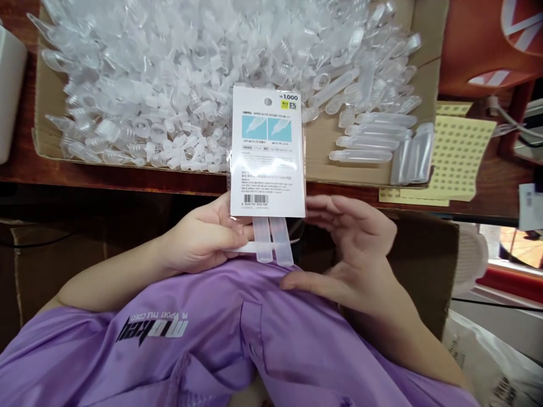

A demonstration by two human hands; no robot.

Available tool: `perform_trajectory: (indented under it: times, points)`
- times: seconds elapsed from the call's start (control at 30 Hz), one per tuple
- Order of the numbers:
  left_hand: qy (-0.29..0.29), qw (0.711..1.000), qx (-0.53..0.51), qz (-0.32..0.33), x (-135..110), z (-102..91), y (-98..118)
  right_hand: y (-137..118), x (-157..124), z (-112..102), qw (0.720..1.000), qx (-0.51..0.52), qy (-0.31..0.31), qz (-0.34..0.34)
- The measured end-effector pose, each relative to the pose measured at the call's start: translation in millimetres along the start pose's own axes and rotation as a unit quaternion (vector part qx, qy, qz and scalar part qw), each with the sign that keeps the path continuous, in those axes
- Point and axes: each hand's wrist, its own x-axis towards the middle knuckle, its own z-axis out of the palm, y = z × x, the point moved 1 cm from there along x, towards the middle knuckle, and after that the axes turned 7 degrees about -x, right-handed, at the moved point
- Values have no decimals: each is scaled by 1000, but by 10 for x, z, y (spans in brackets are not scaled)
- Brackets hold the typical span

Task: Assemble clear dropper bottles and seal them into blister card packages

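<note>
A white printed card in a clear plastic bag (268, 152) stands upright in front of me, with a barcode and two blue pictures. Two translucent plastic tubes (281, 242) show below its lower edge. My left hand (207, 234) is closed at the lower left, its thumb pressed on a thin white strip (242, 247) that runs across the tubes. Its fingertips partly disappear behind the card. On the other side, my right hand (350, 249) is open, thumb apart from the fingers. Its fingertips are near the card's lower right edge; whether they touch it is unclear.
A shallow cardboard box (318, 175) full of clear plastic bottle parts lies on the wooden table (186, 191). Several tubes (360, 156) are lined up at its right side, next to small clear bottles (419, 152). Yellow sticker sheets (460, 155) lie further right, by an orange bag (475, 51).
</note>
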Motion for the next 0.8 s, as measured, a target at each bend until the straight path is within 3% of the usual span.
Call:
perform_trajectory:
  times: [0.1,0.27,0.6,0.8]
  points:
    - [16,1000,0,-8,10,24,-25,16,55,55,997,-41,5,-67]
    - [42,999,21,-26,-9,17,-92,-43,202,131,995,-78,-7,-63]
    - [-71,991,115,-22,-54,-114,-163,-191,258,99,994,-109,18,16]
    - [-150,968,201,-20,-85,-162,-144,-126,272,124,995,-93,33,1]
